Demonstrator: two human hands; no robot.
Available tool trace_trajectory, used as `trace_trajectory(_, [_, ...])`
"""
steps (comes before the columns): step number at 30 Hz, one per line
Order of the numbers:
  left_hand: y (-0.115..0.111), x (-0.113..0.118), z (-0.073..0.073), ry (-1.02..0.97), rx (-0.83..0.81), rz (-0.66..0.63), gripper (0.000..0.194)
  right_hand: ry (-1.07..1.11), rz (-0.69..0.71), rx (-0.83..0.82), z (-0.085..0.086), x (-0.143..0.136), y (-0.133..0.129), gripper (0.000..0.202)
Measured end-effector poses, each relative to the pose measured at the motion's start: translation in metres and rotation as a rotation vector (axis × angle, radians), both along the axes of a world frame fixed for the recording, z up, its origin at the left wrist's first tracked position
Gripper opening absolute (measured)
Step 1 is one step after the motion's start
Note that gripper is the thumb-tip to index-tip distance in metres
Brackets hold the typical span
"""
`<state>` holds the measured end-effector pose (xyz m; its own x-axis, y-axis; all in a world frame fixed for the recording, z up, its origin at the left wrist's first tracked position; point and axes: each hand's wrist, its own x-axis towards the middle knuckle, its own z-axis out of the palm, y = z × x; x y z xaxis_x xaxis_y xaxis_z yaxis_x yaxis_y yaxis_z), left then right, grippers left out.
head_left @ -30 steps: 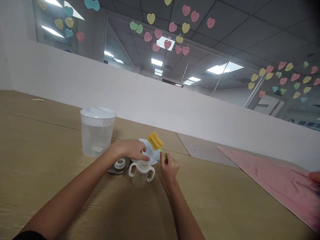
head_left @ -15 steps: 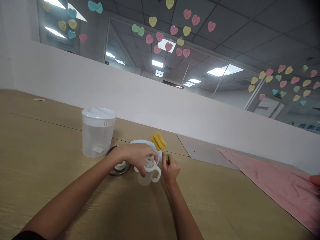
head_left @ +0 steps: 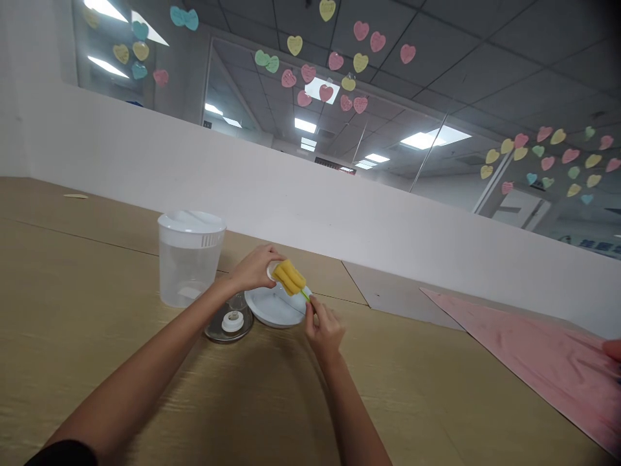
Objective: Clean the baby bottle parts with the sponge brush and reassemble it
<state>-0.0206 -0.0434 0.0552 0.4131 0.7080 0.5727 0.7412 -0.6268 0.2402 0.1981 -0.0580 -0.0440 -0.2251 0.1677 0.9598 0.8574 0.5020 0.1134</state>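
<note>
L hand (head_left: 257, 266) clamped on cup (head_left: 270, 272), R hand (head_left: 326, 329) on sponge brush (head_left: 289, 277), cup's 4 o'clock. Prob light, squishy head (head_left: 294, 279); hold stem (head_left: 305, 294) imo.

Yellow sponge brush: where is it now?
Head view: the yellow sponge brush is in the right hand, above the pale plate, its tip at the bottle in the left hand.

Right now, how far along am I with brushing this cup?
Looks done: the cup is open, and a white ring lies on the metal plate. In hand: the left hand holds the cup, the right hand the yellow sponge brush, at its mouth. Probably left: brushing inside, as most sponge shows outside, then closing it.
</note>
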Motion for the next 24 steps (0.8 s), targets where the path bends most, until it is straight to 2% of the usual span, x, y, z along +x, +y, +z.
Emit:
trace_trajectory(4, [-0.001,-0.002,-0.001,0.160,0.164,0.136,0.046,-0.079,-0.039,0.060,0.000,0.000,0.004,0.020])
trace_trajectory(7, [-0.004,0.004,-0.001,0.289,0.253,0.159,0.045,-0.118,-0.078,0.074,-0.001,-0.002,0.004,0.018])
trace_trajectory(12, [-0.010,0.024,-0.007,0.426,0.295,0.099,0.036,-0.124,-0.140,0.059,-0.001,-0.009,-0.001,0.018])
trace_trajectory(15, [-0.010,0.030,-0.010,0.377,0.290,0.039,0.038,-0.100,-0.157,0.028,-0.001,-0.011,-0.003,0.018])
trace_trajectory(18, [-0.010,0.028,-0.010,0.318,0.279,0.031,0.041,-0.095,-0.164,0.007,0.000,-0.013,-0.004,0.019])
trace_trajectory(21, [-0.010,0.029,-0.013,0.335,0.294,0.034,0.039,-0.095,-0.168,0.008,-0.002,-0.016,-0.004,0.019])
trace_trajectory(24, [-0.011,0.037,-0.018,0.353,0.287,-0.018,0.040,-0.105,-0.173,-0.002,-0.004,-0.016,-0.003,0.018])
